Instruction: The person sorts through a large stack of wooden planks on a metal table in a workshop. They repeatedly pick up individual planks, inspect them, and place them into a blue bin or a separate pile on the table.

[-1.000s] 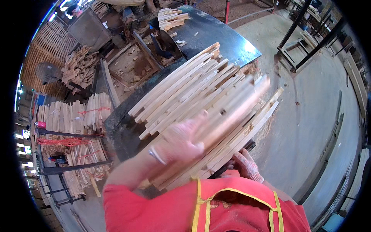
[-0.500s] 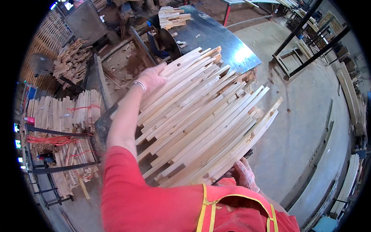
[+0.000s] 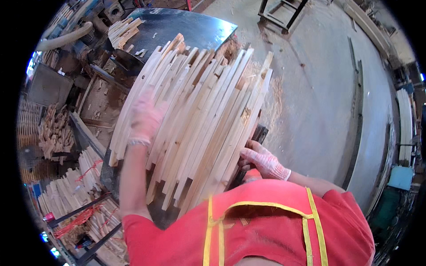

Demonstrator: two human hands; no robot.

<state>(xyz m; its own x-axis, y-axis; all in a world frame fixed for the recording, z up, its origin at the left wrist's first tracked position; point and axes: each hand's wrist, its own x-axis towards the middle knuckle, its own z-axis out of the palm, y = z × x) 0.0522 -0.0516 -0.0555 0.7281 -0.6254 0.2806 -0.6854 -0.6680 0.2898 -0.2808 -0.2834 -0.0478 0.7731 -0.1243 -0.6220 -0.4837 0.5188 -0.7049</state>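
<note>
Several tied bundles of wooden strips [image 3: 66, 190] fill the lower left, red ties round them, dark bars crossing in front and the lens rim cutting off their outer side. Above them comes a jumbled heap of offcuts [image 3: 55, 133], too tangled to sort piece from piece, then a grey panel [image 3: 49, 84] and a pale hose [image 3: 71, 36] running out into the dark edge. Short strips [image 3: 124, 32] lie up at the far end of the dark table [image 3: 195, 26], whose near part is mostly hidden under the load. And now the left hand [image 3: 147, 116], gloved, over the left part of the big spread of strips [image 3: 191, 128]: it's badly blurred, so I can't tell how far the fingers are bent, or whether they have hold of anything. The spread itself lies side by side across the table, ends uneven, its nearest ends partly covered by the red shirt [image 3: 248, 235]. At its right edge sits the right hand [image 3: 264, 162], gloved, thumb against the outermost strip, fingertips tucked out of sight; whether it grips, I can't tell. An orange-red patch [image 3: 253, 174] beneath it is too covered to name. Farther over, a black stand [image 3: 296, 17] is cut off at the top, and long boards [image 3: 404, 128] slide into the rim's shadow.
</note>
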